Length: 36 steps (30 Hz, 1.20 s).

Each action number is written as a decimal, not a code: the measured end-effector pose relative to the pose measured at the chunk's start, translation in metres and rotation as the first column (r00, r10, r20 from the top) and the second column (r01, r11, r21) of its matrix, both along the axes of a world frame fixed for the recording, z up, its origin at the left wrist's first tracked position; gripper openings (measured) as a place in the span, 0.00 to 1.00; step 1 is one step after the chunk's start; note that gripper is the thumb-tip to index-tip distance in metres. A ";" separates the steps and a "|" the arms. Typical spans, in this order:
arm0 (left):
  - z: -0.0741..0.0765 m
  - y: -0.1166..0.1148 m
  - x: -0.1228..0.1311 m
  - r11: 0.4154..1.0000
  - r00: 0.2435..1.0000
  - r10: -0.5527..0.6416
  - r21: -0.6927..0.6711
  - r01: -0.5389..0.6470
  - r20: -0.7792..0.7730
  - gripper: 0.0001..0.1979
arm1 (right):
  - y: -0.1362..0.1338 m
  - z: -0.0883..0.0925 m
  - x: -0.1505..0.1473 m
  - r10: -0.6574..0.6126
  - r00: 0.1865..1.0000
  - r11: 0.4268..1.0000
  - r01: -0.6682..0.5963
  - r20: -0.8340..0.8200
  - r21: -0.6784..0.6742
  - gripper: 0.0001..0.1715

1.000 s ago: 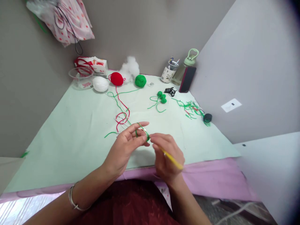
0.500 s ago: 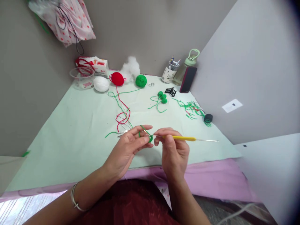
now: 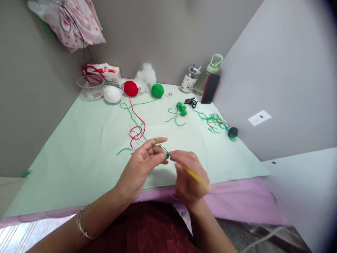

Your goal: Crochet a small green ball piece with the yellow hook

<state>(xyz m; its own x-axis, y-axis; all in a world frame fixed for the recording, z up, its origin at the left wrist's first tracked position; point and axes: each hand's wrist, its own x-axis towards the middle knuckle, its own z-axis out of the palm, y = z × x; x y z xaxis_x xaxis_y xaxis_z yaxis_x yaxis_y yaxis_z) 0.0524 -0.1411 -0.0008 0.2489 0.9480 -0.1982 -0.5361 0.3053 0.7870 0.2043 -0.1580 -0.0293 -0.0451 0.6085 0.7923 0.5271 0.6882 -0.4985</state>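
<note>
My left hand (image 3: 143, 158) pinches a small green crochet piece (image 3: 166, 156) between thumb and fingers. Green yarn (image 3: 159, 143) runs over the raised index finger and down to the piece. In my right hand (image 3: 191, 174) is a crochet hook with a yellow handle (image 3: 196, 177), slanting down to the right and blurred by motion. The hook's tip meets the green piece but is hidden by the fingers. Beyond the left hand lie tangled red yarn (image 3: 136, 131) and a short green strand. Part of a metal object shows behind the left fingers; its kind I cannot make out.
Along the back stand a clear tub (image 3: 91, 92), white (image 3: 112, 94), red (image 3: 130, 88) and green yarn balls (image 3: 157, 90), stuffing (image 3: 146, 75), a pen cup (image 3: 190, 80), a bottle (image 3: 201, 82) and a phone (image 3: 210, 89). Small green balls (image 3: 181, 109), a hair clip (image 3: 191, 102) and yarn scraps (image 3: 216, 121) lie right.
My right hand has turned, so the yellow hook handle has swung from nearly level to sloping down toward me. The left hand keeps its hold on the green piece.
</note>
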 end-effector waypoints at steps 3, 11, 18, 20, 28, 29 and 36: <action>-0.003 0.001 0.001 0.993 0.993 -0.044 -0.100 0.055 0.108 0.19 | 0.000 -0.005 -0.003 -0.090 0.988 0.991 0.076 0.129 0.114 0.20; -0.004 0.002 -0.002 0.991 0.988 -0.059 -0.112 0.075 0.144 0.13 | 0.008 0.004 -0.006 0.088 0.814 0.930 -0.274 -0.574 -0.246 0.13; -0.003 -0.002 0.006 0.998 0.997 -0.064 -0.005 0.064 0.047 0.13 | 0.006 0.002 -0.008 0.083 0.912 0.962 -0.178 -0.401 -0.205 0.14; -0.004 -0.002 0.007 0.999 0.998 -0.029 -0.038 0.032 0.057 0.15 | 0.004 -0.002 -0.008 0.063 0.960 0.984 -0.106 -0.274 -0.145 0.17; -0.010 0.005 0.000 0.981 0.970 -0.074 -0.160 0.113 0.232 0.13 | 0.006 -0.004 0.000 -0.006 0.959 0.988 -0.037 -0.283 -0.147 0.15; -0.009 0.006 -0.001 0.982 0.972 -0.062 -0.159 0.099 0.225 0.12 | 0.007 -0.002 0.001 -0.004 0.919 0.975 -0.084 -0.395 -0.205 0.13; -0.006 0.002 0.002 0.996 0.993 -0.083 -0.004 0.084 0.090 0.09 | 0.009 0.007 -0.003 0.073 0.806 0.906 -0.300 -0.587 -0.298 0.09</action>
